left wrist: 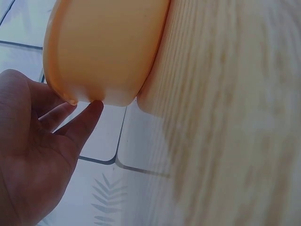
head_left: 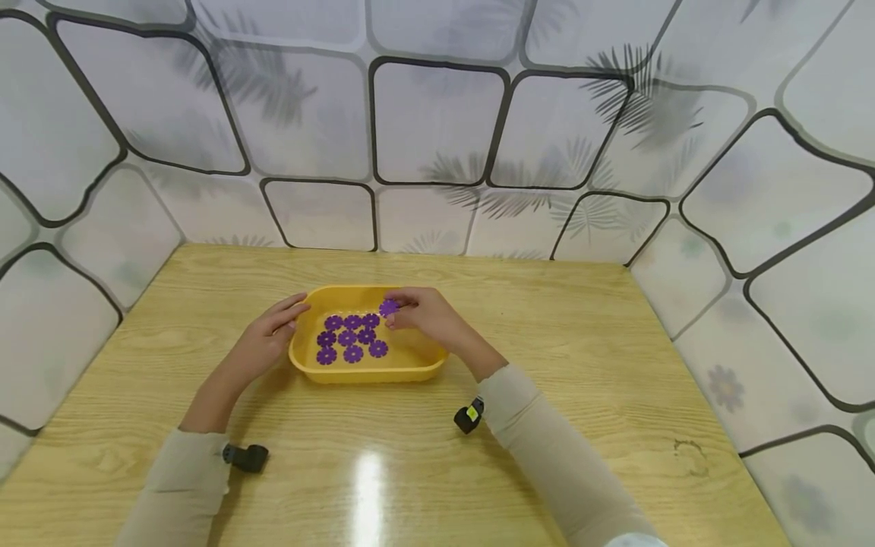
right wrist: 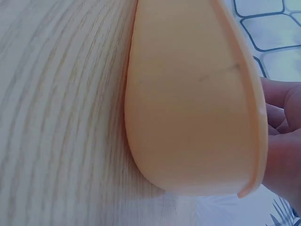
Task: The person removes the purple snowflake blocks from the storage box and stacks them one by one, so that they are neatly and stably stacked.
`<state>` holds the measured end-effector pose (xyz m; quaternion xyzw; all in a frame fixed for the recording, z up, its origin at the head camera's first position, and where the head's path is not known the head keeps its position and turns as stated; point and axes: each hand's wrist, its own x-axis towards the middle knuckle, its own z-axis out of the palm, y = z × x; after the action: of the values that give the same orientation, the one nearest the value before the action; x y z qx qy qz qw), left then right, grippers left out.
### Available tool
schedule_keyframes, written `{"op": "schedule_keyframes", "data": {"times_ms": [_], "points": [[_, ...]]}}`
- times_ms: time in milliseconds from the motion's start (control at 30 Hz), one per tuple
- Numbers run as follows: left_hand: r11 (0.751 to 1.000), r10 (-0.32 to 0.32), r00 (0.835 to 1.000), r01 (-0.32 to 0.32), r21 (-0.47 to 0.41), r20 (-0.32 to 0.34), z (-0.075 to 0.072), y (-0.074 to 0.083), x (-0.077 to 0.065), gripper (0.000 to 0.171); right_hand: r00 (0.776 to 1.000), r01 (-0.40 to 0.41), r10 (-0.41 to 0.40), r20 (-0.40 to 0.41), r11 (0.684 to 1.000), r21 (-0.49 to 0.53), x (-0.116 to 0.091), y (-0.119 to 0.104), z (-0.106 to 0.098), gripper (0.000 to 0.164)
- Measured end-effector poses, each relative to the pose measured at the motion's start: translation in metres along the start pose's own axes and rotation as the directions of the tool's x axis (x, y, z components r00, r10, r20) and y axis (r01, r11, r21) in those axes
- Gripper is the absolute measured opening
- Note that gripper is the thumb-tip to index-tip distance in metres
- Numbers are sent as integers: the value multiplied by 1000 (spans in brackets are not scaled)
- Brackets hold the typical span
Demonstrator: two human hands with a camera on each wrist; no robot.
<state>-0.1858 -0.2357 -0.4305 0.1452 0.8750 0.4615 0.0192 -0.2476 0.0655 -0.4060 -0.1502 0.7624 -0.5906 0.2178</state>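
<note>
A yellow plastic basin (head_left: pixel 372 374) stands on the table. In it, several purple notched, flower-shaped discs (head_left: pixel 348 338) are spread in loose rows over the left and middle of the floor. My right hand (head_left: pixel 427 311) reaches over the basin's right half and pinches one purple disc (head_left: pixel 388 308) between thumb and fingers. At the left end, my left hand (head_left: pixel 270 334) holds the basin's rim. The left wrist view has the thumb of that hand (left wrist: pixel 42 146) against the outer wall (left wrist: pixel 108 52). Seen from the right wrist, the basin wall (right wrist: pixel 193 103) hides the pinched disc and most fingertips.
The wood-grain table (head_left: pixel 328 456) extends around the basin on all sides. Behind it and at both sides rise walls (head_left: pixel 437 121) with a stone-and-leaf pattern. A black wrist camera (head_left: pixel 246 458) sits on the left wrist, another camera (head_left: pixel 469 416) on the right.
</note>
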Motion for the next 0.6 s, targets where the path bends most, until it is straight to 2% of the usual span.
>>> {"op": "schedule_keyframes", "data": {"times_ms": [333,467,600], "points": [[1000,-17,1000,17,5,-3,0,-5,1,43,1000,22,-22,6,999,-26,-16,0,-9,51],[1000,0,1000,0,14,-10,0,-6,2,42,999,43,-43,-4,999,10,-26,1,-18,48],[1000,16,1000,-15,22,-18,0,-7,2,42,997,54,-56,-48,998,-34,-39,3,-32,48]]}}
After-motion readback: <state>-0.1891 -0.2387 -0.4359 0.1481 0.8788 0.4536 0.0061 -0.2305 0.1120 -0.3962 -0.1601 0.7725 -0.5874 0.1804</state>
